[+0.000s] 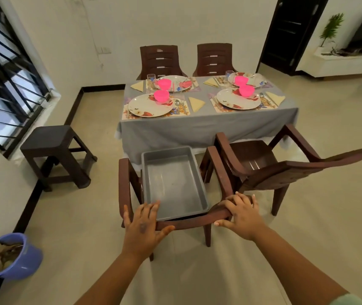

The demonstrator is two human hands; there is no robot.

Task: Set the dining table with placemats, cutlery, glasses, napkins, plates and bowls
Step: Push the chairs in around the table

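Observation:
The dining table (206, 124) wears a grey cloth and carries several place settings: floral plates (150, 105), pink bowls (161, 95), yellow napkins (196, 103), cutlery on patterned placemats (182, 111) and glasses (151, 78) at the far side. In front of me stands a brown plastic chair (186, 222) with a grey tray (171, 183) on its seat, nothing in the tray. My left hand (141, 224) lies on the chair's backrest with fingers spread. My right hand (240, 213) grips the backrest's right end, thumb under the rail.
A second brown chair (285, 168) stands to the right, turned sideways. Two more chairs (160, 59) sit behind the table. A dark stool (52, 144) stands at the left wall, a blue bucket (15, 258) with dry scraps at the lower left.

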